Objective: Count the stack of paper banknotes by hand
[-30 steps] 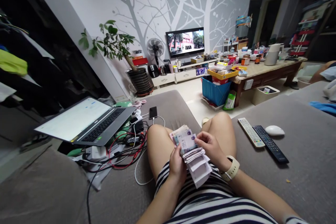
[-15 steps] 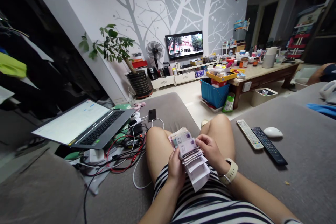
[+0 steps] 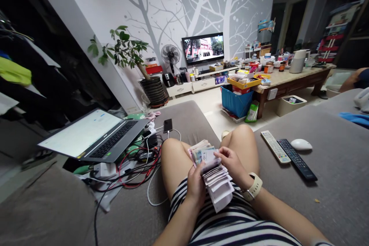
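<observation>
A stack of banknotes [image 3: 218,182] rests above my lap, its lower notes folded over and fanned toward my body. My left hand [image 3: 196,184] grips the stack at its left side, thumb on top. With thumb and finger pinched, my right hand [image 3: 232,163] holds the upper right corner of the top banknote [image 3: 210,156], which is bent up. Pinkish and bluish notes show behind it at the stack's far end. A pale watch [image 3: 254,186] is on my right wrist.
Left of me, an open laptop [image 3: 100,138] stands beside tangled cables [image 3: 138,171] and a phone [image 3: 167,125]. At my right lie a white remote [image 3: 275,147], a black remote [image 3: 297,160] and a mouse [image 3: 301,145]. A blue bin [image 3: 236,102] stands by the table [image 3: 314,72].
My right hand has bent the top banknote back toward me, baring more of the bluish note behind it. My left hand keeps hold of the stack. The view has shifted slightly.
</observation>
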### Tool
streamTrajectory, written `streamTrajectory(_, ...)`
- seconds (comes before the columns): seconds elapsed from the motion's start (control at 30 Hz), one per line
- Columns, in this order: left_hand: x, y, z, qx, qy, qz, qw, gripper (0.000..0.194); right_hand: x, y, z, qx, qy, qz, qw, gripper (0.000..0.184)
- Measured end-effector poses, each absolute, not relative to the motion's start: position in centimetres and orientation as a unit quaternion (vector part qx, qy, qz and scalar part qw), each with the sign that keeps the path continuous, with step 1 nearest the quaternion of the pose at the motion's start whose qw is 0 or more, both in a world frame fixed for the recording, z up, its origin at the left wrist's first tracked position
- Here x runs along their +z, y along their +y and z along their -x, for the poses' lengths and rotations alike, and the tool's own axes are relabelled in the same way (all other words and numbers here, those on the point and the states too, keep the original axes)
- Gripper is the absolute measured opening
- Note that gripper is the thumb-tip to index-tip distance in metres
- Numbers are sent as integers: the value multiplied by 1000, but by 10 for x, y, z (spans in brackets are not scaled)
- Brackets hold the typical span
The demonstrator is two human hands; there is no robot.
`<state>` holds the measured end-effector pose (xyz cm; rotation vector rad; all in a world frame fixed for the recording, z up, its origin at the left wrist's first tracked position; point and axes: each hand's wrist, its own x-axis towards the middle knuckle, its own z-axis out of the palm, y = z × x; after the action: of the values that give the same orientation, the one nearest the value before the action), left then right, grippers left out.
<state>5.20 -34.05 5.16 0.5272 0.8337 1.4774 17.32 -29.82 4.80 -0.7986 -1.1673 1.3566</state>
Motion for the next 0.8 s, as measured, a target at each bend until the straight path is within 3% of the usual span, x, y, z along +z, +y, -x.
streamTrajectory(0.57, 47, -336, -52, 670, 386, -225, 593, 30, 53, -304, -178, 478, -541, 373, 582, 33)
streamTrajectory(0.8, 42, -333, -48, 670, 375, -223, 601, 41, 55, -305, -178, 490, -539, 350, 589, 30)
